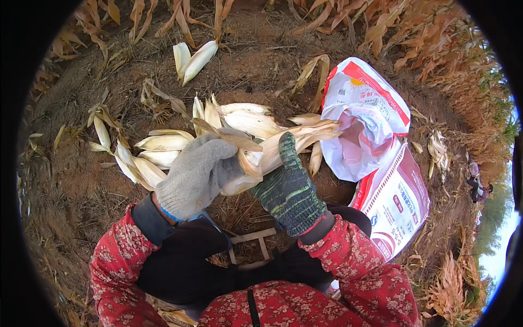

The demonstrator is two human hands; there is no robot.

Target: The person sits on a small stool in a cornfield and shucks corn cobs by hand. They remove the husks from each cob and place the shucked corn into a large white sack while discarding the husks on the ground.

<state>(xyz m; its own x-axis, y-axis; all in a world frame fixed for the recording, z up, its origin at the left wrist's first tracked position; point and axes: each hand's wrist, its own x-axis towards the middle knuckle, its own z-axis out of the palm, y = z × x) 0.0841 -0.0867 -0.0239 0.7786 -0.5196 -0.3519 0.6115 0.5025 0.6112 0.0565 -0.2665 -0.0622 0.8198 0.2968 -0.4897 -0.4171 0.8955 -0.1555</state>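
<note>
In a light grey glove, my left hand is closed around the left end of a husk-covered corn ear. My right hand, in a dark green striped glove, grips the same ear from below, its thumb up against the husk. Pale dry husk leaves stretch from the ear to the right, their tips reaching the mouth of a white and red woven sack. How far the ear's kernels are bared is hidden by gloves and husk. Just beyond my hands lies a pile of unhusked corn ears.
More corn ears lie left of my hands, and two others farther off. A small wooden frame sits between my legs. Standing dry corn stalks line the far and right sides. Another person is at the distant right.
</note>
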